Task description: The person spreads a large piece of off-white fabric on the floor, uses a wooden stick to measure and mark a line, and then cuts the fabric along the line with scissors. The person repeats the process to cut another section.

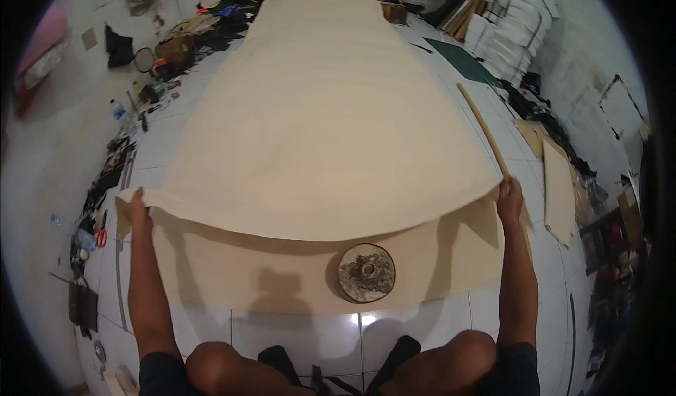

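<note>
- Left hand (137, 209) at eight o'clock and right hand (510, 197) at four o'clock are pinching the long beige fabric sheet (317, 128), fingers closed on its lifted near corners.
- The sheet's raised edge is shadowing the lower beige layer (232, 269), beside the round grey stone weight (365, 273).

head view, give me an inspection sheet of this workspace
surface: white tiled floor, fabric spread along it
job's things: top cream fabric sheet lifted at its near edge over a lower tan layer; round metal weight on the lower layer
clutter: wooden stick at right, scissors and bottle at left
grippers: left hand and right hand each grip a corner
cables: nothing seen
surroundings: stacked white material far right
</note>
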Demonstrator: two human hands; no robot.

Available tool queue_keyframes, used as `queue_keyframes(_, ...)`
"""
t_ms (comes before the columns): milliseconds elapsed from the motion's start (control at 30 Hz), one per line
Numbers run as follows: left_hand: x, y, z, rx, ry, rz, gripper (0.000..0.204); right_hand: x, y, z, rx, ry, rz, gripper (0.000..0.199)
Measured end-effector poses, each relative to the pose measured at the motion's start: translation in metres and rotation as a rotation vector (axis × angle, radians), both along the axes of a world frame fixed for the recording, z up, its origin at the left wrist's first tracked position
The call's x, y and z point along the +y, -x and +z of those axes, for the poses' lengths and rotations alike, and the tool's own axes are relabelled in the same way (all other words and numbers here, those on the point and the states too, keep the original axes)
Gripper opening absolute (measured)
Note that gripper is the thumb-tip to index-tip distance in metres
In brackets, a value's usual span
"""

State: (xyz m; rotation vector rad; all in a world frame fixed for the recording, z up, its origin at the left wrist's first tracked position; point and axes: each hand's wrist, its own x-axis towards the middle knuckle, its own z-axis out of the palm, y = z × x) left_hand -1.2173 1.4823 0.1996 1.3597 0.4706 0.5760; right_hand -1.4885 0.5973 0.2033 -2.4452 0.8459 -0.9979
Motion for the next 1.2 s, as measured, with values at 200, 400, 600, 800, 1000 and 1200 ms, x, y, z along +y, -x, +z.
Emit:
queue_keyframes(200, -0.01, 0.078, -0.059, -0.152, 0.031, -0.004, 0.049, -0.007, 0.092, -0.016, -0.167, 0.167, 0.024, 0.033)
queue_keyframes(400, -0.01, 0.171, -0.202, 0.182, 0.11, 0.046, 0.05, 0.025, 0.174, -0.139, 0.178, -0.019, 0.153, 0.023)
queue_keyframes(600, -0.01, 0.183, -0.227, 0.218, 0.251, 0.169, 0.051, 0.055, 0.173, -0.156, 0.286, -0.304, -0.192, 0.037)
queue_keyframes(800, -0.081, 0.222, -0.215, 0.442, 0.178, -0.06, 0.056, 0.171, 0.132, -0.125, 0.667, -0.449, 0.625, 0.038)
queue_keyframes(1000, -0.172, 0.244, -0.189, 0.662, 0.331, -0.613, 0.049, 0.255, 0.054, -0.013, 0.675, -0.109, 1.058, 0.043)
queue_keyframes(1200, -0.18, 0.232, -0.199, 0.673, 0.212, -0.656, 0.052, 0.279, 0.027, -0.022, 0.822, 0.129, 0.939, 0.047)
